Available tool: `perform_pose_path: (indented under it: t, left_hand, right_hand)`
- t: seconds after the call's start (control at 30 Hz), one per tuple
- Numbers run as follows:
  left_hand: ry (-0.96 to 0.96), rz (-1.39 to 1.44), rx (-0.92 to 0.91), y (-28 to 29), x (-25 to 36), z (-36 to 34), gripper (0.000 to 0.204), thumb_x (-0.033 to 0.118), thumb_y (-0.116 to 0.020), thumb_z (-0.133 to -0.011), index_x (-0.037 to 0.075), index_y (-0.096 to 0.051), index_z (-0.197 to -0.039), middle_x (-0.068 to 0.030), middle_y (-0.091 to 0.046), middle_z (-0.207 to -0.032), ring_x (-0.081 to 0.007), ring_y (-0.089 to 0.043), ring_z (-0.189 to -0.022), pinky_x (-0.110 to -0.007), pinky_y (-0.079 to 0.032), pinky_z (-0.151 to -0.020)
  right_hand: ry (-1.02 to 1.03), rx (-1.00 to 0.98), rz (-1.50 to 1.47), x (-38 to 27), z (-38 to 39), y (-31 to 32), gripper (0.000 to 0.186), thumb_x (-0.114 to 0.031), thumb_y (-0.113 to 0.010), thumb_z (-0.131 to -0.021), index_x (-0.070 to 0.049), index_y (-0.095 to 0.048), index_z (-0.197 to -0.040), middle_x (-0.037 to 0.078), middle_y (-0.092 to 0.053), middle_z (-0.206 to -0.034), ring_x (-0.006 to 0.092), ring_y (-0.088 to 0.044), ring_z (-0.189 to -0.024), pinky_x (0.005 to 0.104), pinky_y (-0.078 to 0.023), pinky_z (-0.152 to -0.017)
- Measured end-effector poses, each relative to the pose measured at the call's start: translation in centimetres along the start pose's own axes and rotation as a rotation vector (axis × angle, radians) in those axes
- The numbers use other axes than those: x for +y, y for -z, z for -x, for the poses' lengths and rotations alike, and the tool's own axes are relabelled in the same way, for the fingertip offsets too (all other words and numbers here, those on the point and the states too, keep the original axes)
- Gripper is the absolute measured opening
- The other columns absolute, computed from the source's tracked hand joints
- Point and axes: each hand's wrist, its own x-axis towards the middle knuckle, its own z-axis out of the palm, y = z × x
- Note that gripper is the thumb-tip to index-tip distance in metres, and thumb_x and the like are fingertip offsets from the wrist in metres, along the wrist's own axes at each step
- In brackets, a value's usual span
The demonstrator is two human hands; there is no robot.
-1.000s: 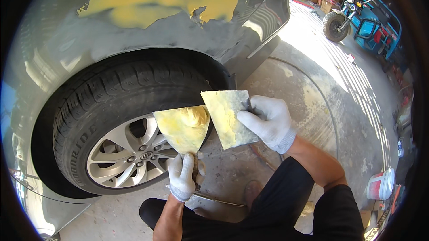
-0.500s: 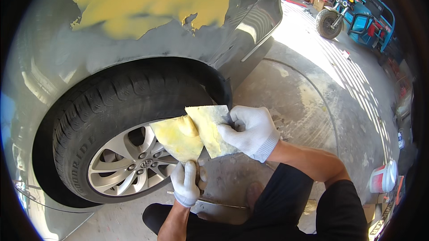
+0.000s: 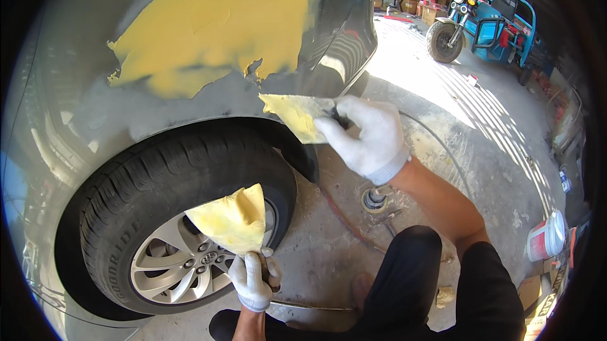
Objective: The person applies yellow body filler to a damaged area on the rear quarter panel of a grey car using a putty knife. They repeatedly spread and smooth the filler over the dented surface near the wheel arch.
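Clamped in right hand (image 3: 368, 135), centre, yellow-coated spreader (image 3: 298, 116); clamped in left hand (image 3: 250, 283), lower centre, putty knife (image 3: 222, 227) with heaped filler (image 3: 248, 207), liable to drop onto alloy wheel (image 3: 207, 259) if tilted.

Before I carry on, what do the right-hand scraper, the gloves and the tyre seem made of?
Right-hand scraper: probably thin metal, dull grey where bare of yellow paste, though stiff plastic is possible.
Gloves: likely knitted fabric, matte white, with snug, greyish cuffs.
Tyre: apparently rubber, dull black, with grooved tread.
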Motion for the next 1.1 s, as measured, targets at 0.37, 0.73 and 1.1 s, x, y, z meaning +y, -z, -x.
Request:
perform_pose_path:
  t: [0.37, 0.73, 1.1]
  left_hand:
    - [0.098, 0.041, -0.071, -1.1, 0.5, 0.3, 0.042, 0.033, -0.045, -0.112, -0.003, -0.062, -0.097, 0.0002, -0.051, -0.06, -0.0074, -0.045, -0.044, -0.023, -0.033, -0.044]
    - [0.179, 0.077, -0.086, -1.4, 0.2, 0.4, 0.041, 0.033, -0.044, -0.113, -0.003, -0.06, -0.1, -0.0023, -0.055, -0.061, -0.0079, -0.045, -0.043, -0.023, -0.031, -0.042]
    - [0.19, 0.034, -0.1, -2.0, 1.0, 0.5, 0.041, 0.036, -0.051, -0.111, 0.0, -0.056, -0.091, -0.0028, -0.056, -0.064, -0.0084, -0.047, -0.047, -0.023, -0.034, -0.044]
  right_hand:
    - [0.048, -0.119, -0.026, 3.6, -9.0, -0.5, 0.031, -0.026, -0.077, -0.092, 0.002, -0.068, -0.099, 0.014, -0.064, -0.076, 0.0176, -0.059, -0.069, 0.035, -0.05, -0.068]
    - [0.038, -0.301, -0.063, 3.8, -11.5, -1.0, 0.031, -0.027, -0.076, -0.094, 0.001, -0.07, -0.107, 0.013, -0.07, -0.086, 0.0185, -0.062, -0.077, 0.0334, -0.051, -0.076]
    - [-0.043, -0.22, -0.039, 3.4, -11.4, -2.1, 0.037, -0.03, -0.075, -0.09, 0.001, -0.075, -0.111, 0.019, -0.076, -0.093, 0.0292, -0.072, -0.079, 0.0383, -0.056, -0.077]
